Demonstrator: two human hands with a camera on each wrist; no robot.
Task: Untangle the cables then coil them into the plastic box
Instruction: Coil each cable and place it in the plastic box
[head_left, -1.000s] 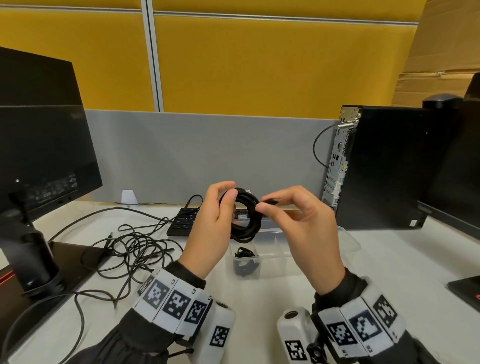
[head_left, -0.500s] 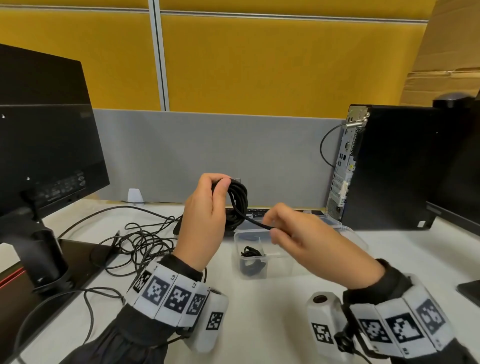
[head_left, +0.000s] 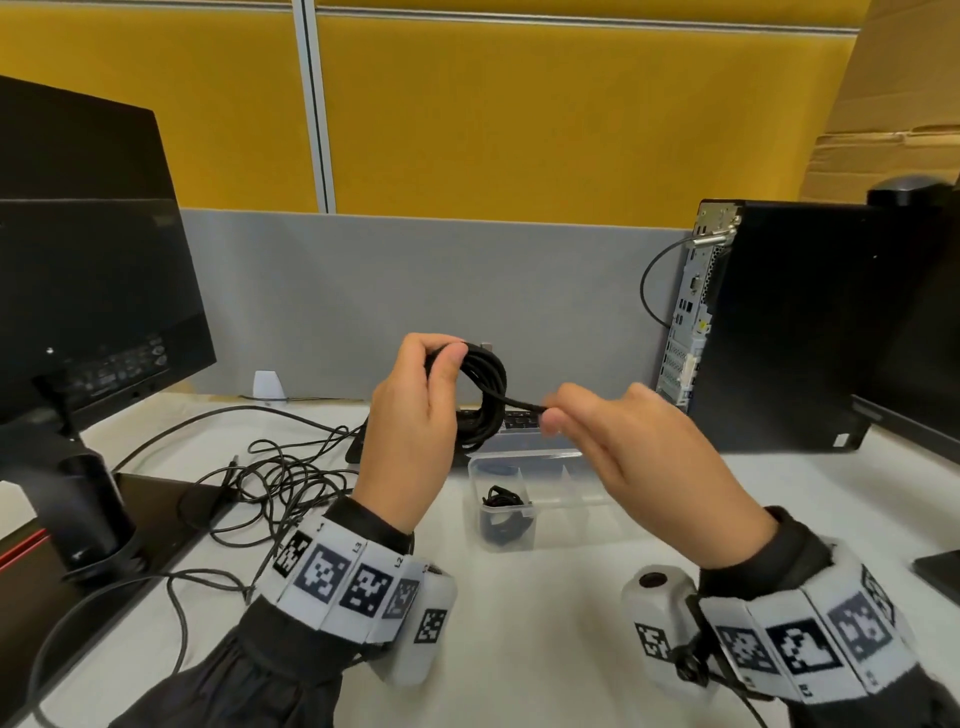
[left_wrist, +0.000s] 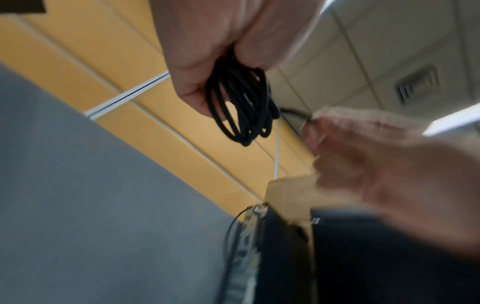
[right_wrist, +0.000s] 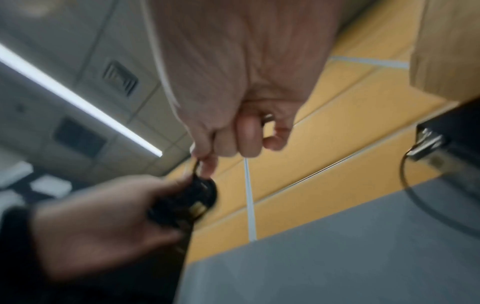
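My left hand (head_left: 415, 415) holds up a coil of black cable (head_left: 488, 389), fingers and thumb curled round its top; the loops (left_wrist: 241, 111) hang below the fingers in the left wrist view. My right hand (head_left: 613, 431) pinches the cable's free end (head_left: 524, 404) just right of the coil; the pinch (right_wrist: 205, 162) shows blurred in the right wrist view. Both hands hover above the clear plastic box (head_left: 561, 462) on the white desk. A small coiled black cable (head_left: 501, 501) lies in the box's left compartment. A tangle of thin black cables (head_left: 270, 478) lies on the desk at left.
A monitor (head_left: 88, 291) on its stand and base occupies the left. A black keyboard (head_left: 358, 447) sits behind the hands. A black computer tower (head_left: 789, 322) stands at right, with another screen's edge (head_left: 914, 415) beyond. A grey and yellow partition (head_left: 415, 291) closes the back.
My right hand dropped from the top of the coil and drew the cable end out to the right. The left hand kept hold of the coil and rose slightly.
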